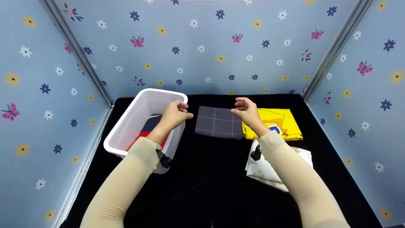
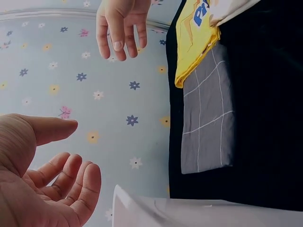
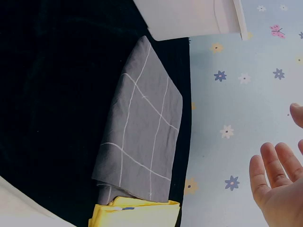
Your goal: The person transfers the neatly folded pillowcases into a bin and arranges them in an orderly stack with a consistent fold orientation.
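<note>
While hovering over the folded grey checked cloth (image 1: 218, 123), keep both hands level and come down on its two short sides at once. Left hand (image 1: 174, 114) above the near rim of the white bin (image 1: 164, 92), right hand (image 1: 248, 112) above the seam where grey cloth meets yellow cloth (image 1: 275, 122); fingers of both loosely curled and relaxed, gripping nothing, touching nothing. Confirmed from the wrist views: left palm (image 2: 42, 189) bare, right palm (image 3: 279, 184) bare, grey cloth flat below on the black tabletop (image 1: 205, 177).

Note the position of the grey cloth: between bin and yellow cloth, apart from the bin wall, touching the yellow cloth along its right edge. Judging from that contact, pinch on the right side with care, taking only the grey layers and leaving the yellow edge behind. Slide fingertips under the whole stack of folds rather than under the top layer alone, so as to keep the square shape. Grip near the corners on the far side if possible, with thumbs on top, and lift straight up before moving sideways.

Mind the bin rim close under the left wrist. Already in the bin: folded red and dark clothes (image 1: 148, 126). Lying nearer, under the right forearm: a white cloth (image 1: 269, 171), best left undisturbed.
</note>
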